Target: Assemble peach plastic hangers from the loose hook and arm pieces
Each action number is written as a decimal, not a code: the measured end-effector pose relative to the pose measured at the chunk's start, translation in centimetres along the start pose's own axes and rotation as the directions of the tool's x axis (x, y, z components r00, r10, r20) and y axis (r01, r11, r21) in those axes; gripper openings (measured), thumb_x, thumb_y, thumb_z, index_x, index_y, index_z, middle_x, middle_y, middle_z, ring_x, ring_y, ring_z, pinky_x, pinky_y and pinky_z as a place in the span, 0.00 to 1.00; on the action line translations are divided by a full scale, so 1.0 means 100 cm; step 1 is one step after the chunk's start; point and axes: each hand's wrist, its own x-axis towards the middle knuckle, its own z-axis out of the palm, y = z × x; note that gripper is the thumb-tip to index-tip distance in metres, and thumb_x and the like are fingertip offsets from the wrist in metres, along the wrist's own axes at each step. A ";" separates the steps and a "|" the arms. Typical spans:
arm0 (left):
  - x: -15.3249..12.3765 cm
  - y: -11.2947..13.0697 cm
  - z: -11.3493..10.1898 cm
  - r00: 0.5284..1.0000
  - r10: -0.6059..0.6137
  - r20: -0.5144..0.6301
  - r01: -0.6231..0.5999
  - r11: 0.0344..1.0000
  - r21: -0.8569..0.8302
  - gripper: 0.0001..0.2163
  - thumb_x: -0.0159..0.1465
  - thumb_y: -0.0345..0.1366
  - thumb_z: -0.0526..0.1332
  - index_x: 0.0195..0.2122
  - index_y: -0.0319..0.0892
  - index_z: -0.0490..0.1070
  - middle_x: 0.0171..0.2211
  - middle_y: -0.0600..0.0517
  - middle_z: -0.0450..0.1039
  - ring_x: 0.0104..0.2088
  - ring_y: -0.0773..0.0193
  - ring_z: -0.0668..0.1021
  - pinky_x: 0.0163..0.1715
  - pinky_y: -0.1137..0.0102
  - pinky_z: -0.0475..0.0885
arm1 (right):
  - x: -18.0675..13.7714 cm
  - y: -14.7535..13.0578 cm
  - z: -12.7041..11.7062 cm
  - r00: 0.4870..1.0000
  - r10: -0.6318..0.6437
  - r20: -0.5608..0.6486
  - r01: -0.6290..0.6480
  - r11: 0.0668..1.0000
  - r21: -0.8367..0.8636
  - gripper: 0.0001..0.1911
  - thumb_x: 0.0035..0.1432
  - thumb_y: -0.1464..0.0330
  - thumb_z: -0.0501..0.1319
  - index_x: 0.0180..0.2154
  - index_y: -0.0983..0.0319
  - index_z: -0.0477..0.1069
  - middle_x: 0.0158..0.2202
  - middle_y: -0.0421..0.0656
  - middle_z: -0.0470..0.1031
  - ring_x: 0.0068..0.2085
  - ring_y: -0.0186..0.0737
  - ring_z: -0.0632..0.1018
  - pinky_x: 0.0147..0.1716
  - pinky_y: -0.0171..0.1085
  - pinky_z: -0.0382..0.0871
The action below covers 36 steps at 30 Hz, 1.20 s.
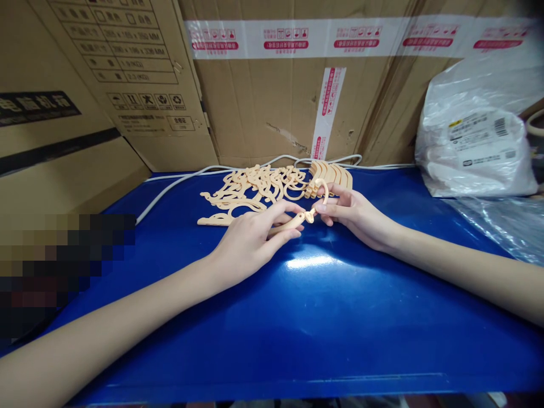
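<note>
My left hand (255, 241) grips a cream-coloured curved plastic arm (285, 226), which looks like a folding hanger's arm. Between thumb and fingers of my right hand (352, 215) is a cream plastic hook (326, 191), its curve pointing up. The hook's base (310, 216) meets the end of the arm; whether the two are joined I cannot tell. Just behind my hands lies a loose heap of cream hooks and arms (259, 184). Beside it, several curved pieces (334, 174) are lined up close together.
The blue tabletop (293, 334) reflects a bright light. Cardboard boxes (263, 102) stand along the back and left. A white cable (178, 177) runs behind the heap. At the right sits a clear plastic bag (476, 141) with a labelled white package inside.
</note>
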 end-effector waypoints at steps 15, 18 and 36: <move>-0.006 -0.001 0.001 0.986 0.166 0.007 -0.163 0.956 0.245 0.15 0.66 0.37 0.58 0.54 0.48 0.64 0.41 0.54 0.78 0.40 0.63 0.80 0.43 0.70 0.72 | 0.000 0.005 -0.004 0.993 -0.018 0.119 0.022 0.999 -0.025 0.20 0.53 0.67 0.66 0.45 0.61 0.62 0.29 0.37 0.73 0.26 0.28 0.67 0.29 0.32 0.62; -0.006 -0.001 0.001 0.980 0.199 0.020 -0.197 0.938 0.286 0.15 0.67 0.37 0.57 0.55 0.48 0.64 0.38 0.54 0.78 0.38 0.64 0.80 0.41 0.71 0.71 | -0.001 0.005 -0.004 0.992 -0.010 0.129 0.016 0.999 -0.044 0.20 0.53 0.67 0.66 0.46 0.60 0.62 0.30 0.37 0.73 0.26 0.29 0.68 0.29 0.33 0.63; -0.008 -0.004 0.002 0.950 0.308 0.048 -0.297 0.851 0.433 0.13 0.69 0.37 0.54 0.54 0.49 0.64 0.34 0.59 0.78 0.31 0.70 0.79 0.35 0.75 0.66 | -0.003 0.002 0.000 0.989 -0.005 0.146 0.016 0.997 -0.075 0.20 0.52 0.65 0.67 0.44 0.61 0.62 0.30 0.37 0.74 0.26 0.30 0.71 0.28 0.34 0.65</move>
